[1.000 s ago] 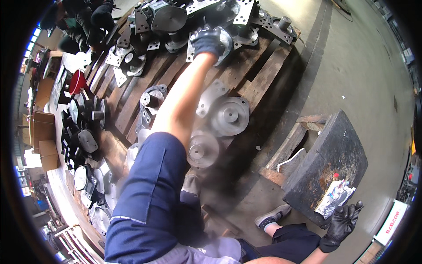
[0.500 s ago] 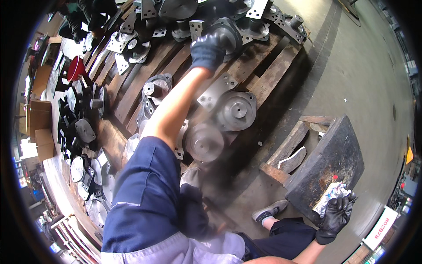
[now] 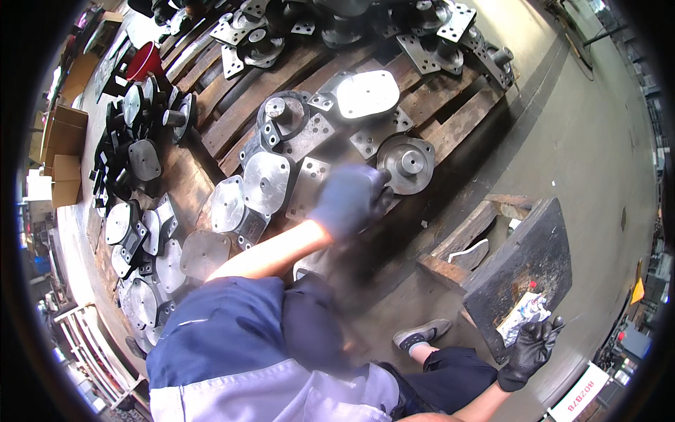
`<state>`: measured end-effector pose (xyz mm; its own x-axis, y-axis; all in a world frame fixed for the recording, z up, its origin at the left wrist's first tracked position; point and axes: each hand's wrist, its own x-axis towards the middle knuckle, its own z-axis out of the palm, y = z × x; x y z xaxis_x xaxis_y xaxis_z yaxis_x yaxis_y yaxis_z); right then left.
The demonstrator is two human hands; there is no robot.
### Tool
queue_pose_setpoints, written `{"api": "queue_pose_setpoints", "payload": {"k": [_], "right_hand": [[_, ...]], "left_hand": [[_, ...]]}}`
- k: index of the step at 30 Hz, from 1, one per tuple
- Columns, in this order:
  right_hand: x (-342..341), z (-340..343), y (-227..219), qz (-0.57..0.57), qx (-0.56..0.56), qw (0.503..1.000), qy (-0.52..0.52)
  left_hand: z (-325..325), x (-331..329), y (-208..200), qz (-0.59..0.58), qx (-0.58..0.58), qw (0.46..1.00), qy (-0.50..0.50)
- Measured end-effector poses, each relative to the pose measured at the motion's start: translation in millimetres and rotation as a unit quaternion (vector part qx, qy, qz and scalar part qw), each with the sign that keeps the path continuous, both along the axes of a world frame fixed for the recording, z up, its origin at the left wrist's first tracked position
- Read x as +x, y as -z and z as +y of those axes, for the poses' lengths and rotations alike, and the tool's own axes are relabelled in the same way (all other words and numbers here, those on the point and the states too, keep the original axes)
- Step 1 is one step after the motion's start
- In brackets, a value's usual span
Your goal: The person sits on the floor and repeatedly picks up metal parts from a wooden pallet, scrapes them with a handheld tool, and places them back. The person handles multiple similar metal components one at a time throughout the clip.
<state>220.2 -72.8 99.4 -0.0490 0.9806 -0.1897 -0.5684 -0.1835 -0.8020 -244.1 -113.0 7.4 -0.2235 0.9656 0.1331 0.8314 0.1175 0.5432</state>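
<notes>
My left hand (image 3: pixel 351 200), in a dark blue glove, is smeared by motion. Its fingertips are beside a round metal flange with a central shaft stub (image 3: pixel 409 164), and I cannot tell whether they touch it. Under the far side of that flange is a drilled plate (image 3: pixel 380 132). My right hand (image 3: pixel 527 354), in a black glove, has bent, closed fingers by the edge of a black block. A thin dark sliver pokes out past the fingers, but what they hold is unclear. Against them on the block lies a crumpled white and blue wrapper (image 3: pixel 524 316).
Several metal plates and flanges, among them a shiny oval plate (image 3: pixel 368 93), cover a slatted wooden pallet (image 3: pixel 450 130). The black block (image 3: pixel 531 246) rests on a wooden frame at right. A red bucket (image 3: pixel 145 62) and cardboard boxes (image 3: pixel 65 151) stand at left.
My left hand has left a dark round part at the far side of the pallet and come back toward me. The view has shifted. My right hand stays by the wrapper.
</notes>
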Motion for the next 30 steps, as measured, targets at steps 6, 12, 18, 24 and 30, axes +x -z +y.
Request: {"api": "queue_pose_setpoints", "payload": {"k": [6,12,18,24,30], "right_hand": [[16.2,-4.9,-3.6,-0.019,0.027,0.999,-0.026],[-11.5,-1.3,-10.3,-0.046,-0.021,0.996,0.073],[-38.0,3.7,-8.2,-0.037,-0.046,0.996,0.072],[-21.2,-6.2,-9.2,0.039,-0.044,0.998,-0.025],[-9.4,-14.1,-14.6,0.032,-0.057,0.997,-0.038]], "left_hand": [[18.4,-8.2,14.6,-0.121,0.037,0.990,-0.065],[62.3,-41.7,69.6,-0.840,0.038,0.414,-0.349],[102.8,-68.0,113.3,-0.922,0.203,0.240,-0.225],[106.4,-94.6,120.4,-0.762,0.140,0.587,-0.236],[112.0,-200.2,142.1,-0.214,-0.026,0.962,-0.168]]}}
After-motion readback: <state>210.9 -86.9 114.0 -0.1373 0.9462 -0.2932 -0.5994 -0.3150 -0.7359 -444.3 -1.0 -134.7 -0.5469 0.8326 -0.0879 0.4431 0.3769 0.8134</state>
